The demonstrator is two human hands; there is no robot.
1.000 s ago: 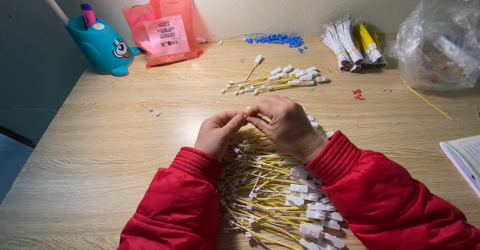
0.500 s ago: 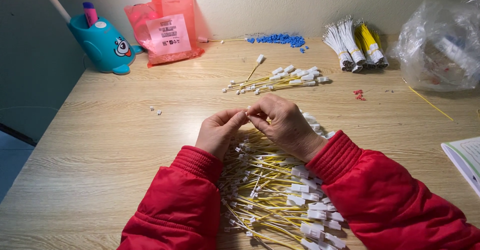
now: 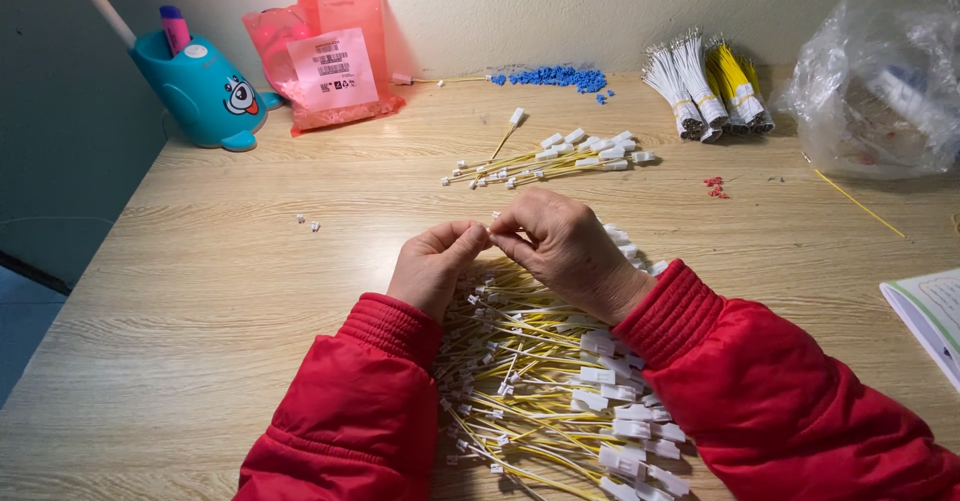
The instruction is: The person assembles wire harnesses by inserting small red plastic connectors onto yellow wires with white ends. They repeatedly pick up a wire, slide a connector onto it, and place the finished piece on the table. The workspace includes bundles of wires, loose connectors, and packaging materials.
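The left hand (image 3: 436, 264) and right hand (image 3: 566, 249) met fingertip to fingertip, pinching a small white connector (image 3: 489, 229) between them. They hovered above the pile of yellow wires (image 3: 530, 371) on the bench (image 3: 240, 291).

Left hand (image 3: 432, 266) and right hand (image 3: 570, 251), both bare. Each arm wears a bright red padded jacket sleeve with a ribbed cuff; a quilted seam possibly crosses the right sleeve.

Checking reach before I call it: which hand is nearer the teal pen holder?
Left. The left hand lies right of and below the teal pen holder; the right hand sits farther right.
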